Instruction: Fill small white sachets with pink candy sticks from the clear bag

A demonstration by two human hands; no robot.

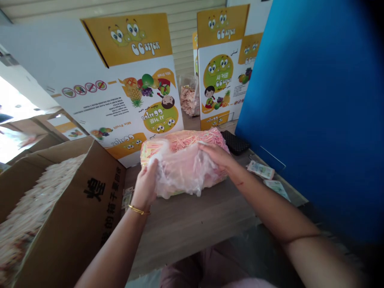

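A clear plastic bag [183, 172] full of thin pink and yellow sticks [195, 140] lies on the wooden table [186, 228] in front of me. Its loose, crumpled film hangs over the near side. My left hand [147, 180], with a gold bangle at the wrist, pinches the film at the bag's left. At the right, my right hand [214, 154] has its thumb and fingers closed on the upper edge of the same film. Part of the bag's right end is hidden behind that hand.
An open brown carton [105, 192] of wrapped sticks stands left. Printed white and yellow cartons [135, 92] rise behind, with a bag of sticks [189, 98] between them. A dark patterned pouch [235, 143], small printed packets [261, 169] and a blue panel [306, 100] are right.
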